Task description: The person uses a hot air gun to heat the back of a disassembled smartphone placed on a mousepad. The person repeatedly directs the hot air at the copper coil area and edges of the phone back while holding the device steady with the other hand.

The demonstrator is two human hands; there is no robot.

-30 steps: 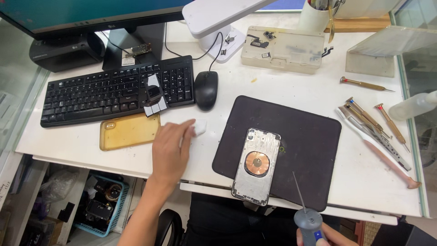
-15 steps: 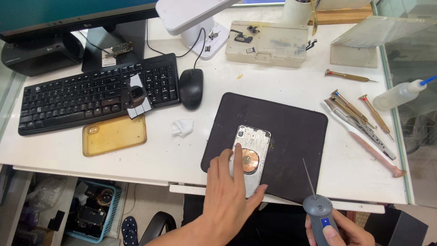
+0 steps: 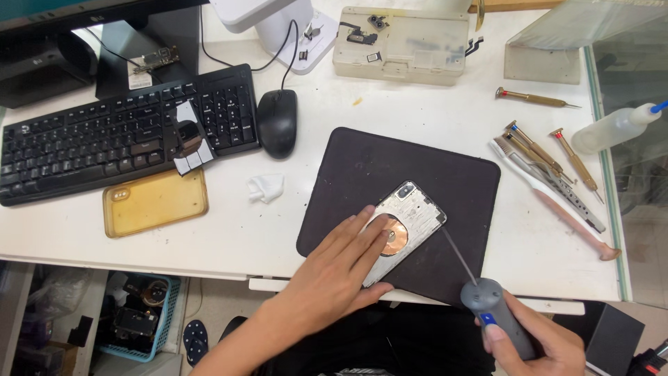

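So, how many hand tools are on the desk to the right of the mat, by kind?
Brass-handled screwdrivers: 3
Tweezers: 1
Pink-handled spudger: 1
Total: 5
The gray electric screwdriver in the right hand is not counted.

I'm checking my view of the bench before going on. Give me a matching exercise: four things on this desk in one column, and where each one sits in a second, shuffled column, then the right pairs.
Things:
1. opened phone housing
2. yellow phone case
3. black mouse
4. grey electric screwdriver

Places:
A. to the right of the keyboard
B. gripped in the right hand
C. on the dark mat, under the left hand
D. on the white desk, just in front of the keyboard

Pairs: 1-C, 2-D, 3-A, 4-B
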